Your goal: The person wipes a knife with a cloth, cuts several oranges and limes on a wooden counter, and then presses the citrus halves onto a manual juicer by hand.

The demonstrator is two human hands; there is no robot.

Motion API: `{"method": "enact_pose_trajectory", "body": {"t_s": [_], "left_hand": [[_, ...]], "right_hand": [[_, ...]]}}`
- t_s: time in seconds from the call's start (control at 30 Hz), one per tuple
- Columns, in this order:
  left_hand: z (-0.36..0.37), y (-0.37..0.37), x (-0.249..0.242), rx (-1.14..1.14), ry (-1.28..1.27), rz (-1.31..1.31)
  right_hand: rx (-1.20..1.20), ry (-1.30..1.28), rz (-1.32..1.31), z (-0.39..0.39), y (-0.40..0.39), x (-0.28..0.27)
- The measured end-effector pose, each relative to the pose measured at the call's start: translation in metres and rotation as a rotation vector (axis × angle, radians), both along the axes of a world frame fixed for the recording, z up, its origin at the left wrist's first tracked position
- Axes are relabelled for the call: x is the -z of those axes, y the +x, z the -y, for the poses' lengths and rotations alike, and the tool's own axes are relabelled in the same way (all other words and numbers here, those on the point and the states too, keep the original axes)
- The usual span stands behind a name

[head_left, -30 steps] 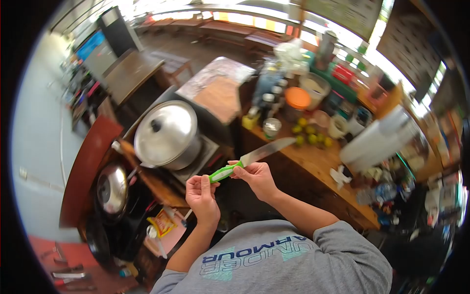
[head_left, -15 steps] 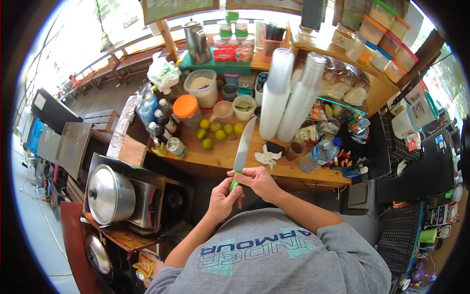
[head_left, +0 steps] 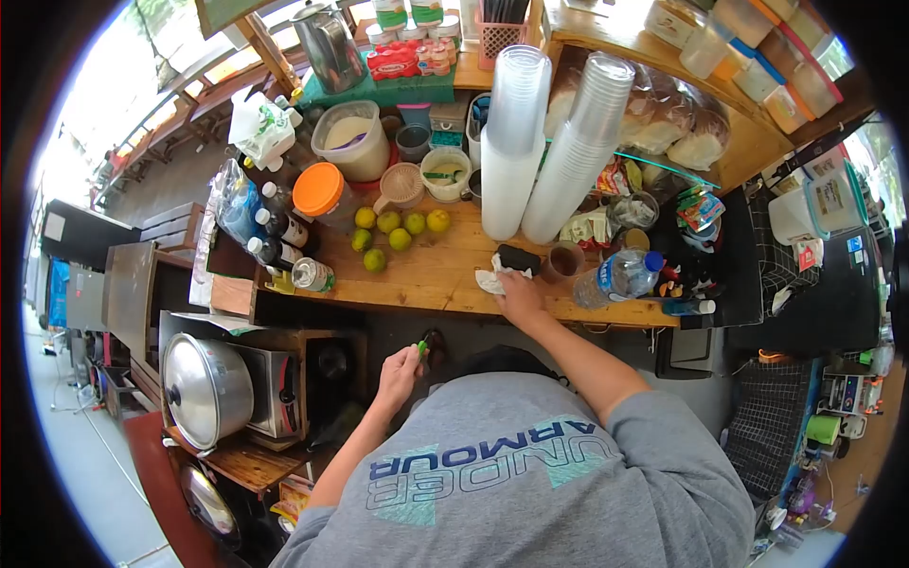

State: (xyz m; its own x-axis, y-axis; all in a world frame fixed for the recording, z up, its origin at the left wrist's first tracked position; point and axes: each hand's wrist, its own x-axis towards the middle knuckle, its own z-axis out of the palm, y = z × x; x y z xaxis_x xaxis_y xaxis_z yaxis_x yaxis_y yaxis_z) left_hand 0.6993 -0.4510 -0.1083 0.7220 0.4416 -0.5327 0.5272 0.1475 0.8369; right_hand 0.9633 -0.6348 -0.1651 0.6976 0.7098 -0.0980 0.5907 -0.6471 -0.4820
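My left hand (head_left: 401, 371) is closed around the green handle (head_left: 422, 347) of a knife, low in front of the counter edge. The blade cannot be made out at this angle. My right hand (head_left: 521, 295) reaches onto the wooden counter, its fingers closed on a crumpled white tissue (head_left: 489, 281). Right behind the tissue lies a small black object (head_left: 519, 258). A brown-tinted cup (head_left: 563, 261) stands just to the right of that hand. Several green and yellow citrus fruits (head_left: 400, 239) lie farther left on the counter.
Two tall stacks of plastic cups (head_left: 511, 151) rise behind my right hand. A water bottle (head_left: 620, 278) stands right of it. An orange-lidded tub (head_left: 320, 191) and dark bottles (head_left: 280, 228) are at the left. A large lidded pot (head_left: 210, 390) sits lower left.
My hands have parted. The right has left the knife for the tissue on the counter; the left keeps the knife, lowered to the left. The view has shifted toward the counter.
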Motion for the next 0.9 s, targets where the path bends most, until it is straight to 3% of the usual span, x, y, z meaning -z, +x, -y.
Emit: {"method": "enact_pose_trajectory", "body": {"t_s": [0.03, 0.13, 0.37, 0.43, 0.47, 0.53, 0.67, 0.9], "left_hand": [[-0.005, 0.005, 0.010, 0.005, -0.002, -0.006], [-0.020, 0.029, 0.032, 0.085, 0.332, 0.046], [-0.025, 0.093, 0.052, 0.260, 0.491, 0.142], [-0.017, 0.105, 0.049, 0.281, 0.500, 0.125], [-0.013, 0.110, 0.047, 0.305, 0.517, 0.108], [-0.006, 0.114, 0.039, 0.329, 0.551, 0.105], [0.003, 0.113, 0.036, 0.333, 0.602, 0.110], [0.017, 0.103, 0.028, 0.355, 0.563, 0.029]], "right_hand": [[0.032, -0.011, -0.001, -0.007, -0.001, 0.016], [0.196, -0.036, 0.000, -0.031, 0.008, 0.060], [0.426, 0.308, -0.478, -0.037, 0.012, 0.030], [0.519, 0.651, -1.060, -0.031, 0.012, 0.042], [0.522, 0.652, -1.057, -0.027, 0.012, 0.047], [0.528, 1.056, -1.496, -0.022, 0.012, 0.044], [0.443, 0.950, -1.400, -0.009, 0.008, 0.048], [0.631, 0.923, -1.412, -0.004, 0.013, 0.063]]}}
